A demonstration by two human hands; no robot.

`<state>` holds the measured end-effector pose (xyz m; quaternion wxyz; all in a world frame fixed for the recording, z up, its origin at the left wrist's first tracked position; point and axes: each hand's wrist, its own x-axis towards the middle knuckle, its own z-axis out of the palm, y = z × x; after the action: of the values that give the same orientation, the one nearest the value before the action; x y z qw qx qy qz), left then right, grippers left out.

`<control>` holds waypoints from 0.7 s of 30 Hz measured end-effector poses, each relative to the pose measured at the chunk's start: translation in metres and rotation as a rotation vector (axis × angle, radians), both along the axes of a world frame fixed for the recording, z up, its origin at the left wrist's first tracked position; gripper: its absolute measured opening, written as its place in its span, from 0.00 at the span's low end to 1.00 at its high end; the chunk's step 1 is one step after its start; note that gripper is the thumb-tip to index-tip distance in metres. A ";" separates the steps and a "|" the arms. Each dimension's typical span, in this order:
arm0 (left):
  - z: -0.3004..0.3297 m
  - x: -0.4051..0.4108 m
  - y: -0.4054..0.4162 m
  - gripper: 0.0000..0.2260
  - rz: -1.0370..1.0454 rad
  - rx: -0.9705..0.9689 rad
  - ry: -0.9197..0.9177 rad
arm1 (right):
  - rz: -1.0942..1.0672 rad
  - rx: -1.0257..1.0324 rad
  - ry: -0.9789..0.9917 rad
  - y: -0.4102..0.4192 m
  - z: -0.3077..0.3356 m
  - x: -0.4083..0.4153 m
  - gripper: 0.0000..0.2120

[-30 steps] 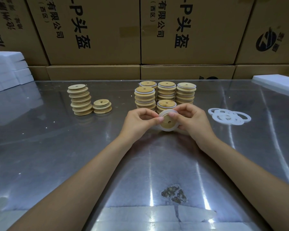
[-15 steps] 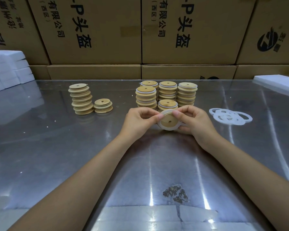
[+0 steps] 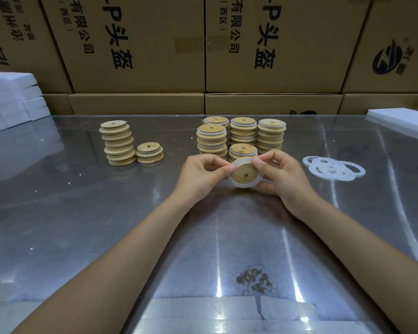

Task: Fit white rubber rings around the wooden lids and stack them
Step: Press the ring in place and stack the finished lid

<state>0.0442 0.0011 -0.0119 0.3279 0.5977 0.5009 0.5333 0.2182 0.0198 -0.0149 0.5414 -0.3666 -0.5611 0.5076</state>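
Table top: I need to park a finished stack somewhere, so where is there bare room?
Bare patches: between the plain lids on the left and the ringed stacks; the wide near stretch of table beside both forearms. Crowded: around the hands, where the held lid sits close before the stacks, and the loose rings to the right.

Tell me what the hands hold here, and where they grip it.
Both hands, left hand and right hand, pinch one wooden lid at its rim, over the white rubber ring.
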 end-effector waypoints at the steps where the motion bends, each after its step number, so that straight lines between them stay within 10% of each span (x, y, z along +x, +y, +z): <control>1: 0.000 -0.001 0.000 0.02 -0.002 -0.001 -0.004 | 0.006 0.002 -0.003 0.000 0.000 0.000 0.06; 21: 0.003 -0.001 -0.003 0.03 -0.044 -0.068 -0.084 | -0.005 -0.046 0.010 0.002 -0.002 0.000 0.05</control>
<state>0.0434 -0.0021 -0.0089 0.3803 0.5740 0.4916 0.5331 0.2178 0.0219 -0.0171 0.5371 -0.3776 -0.5456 0.5208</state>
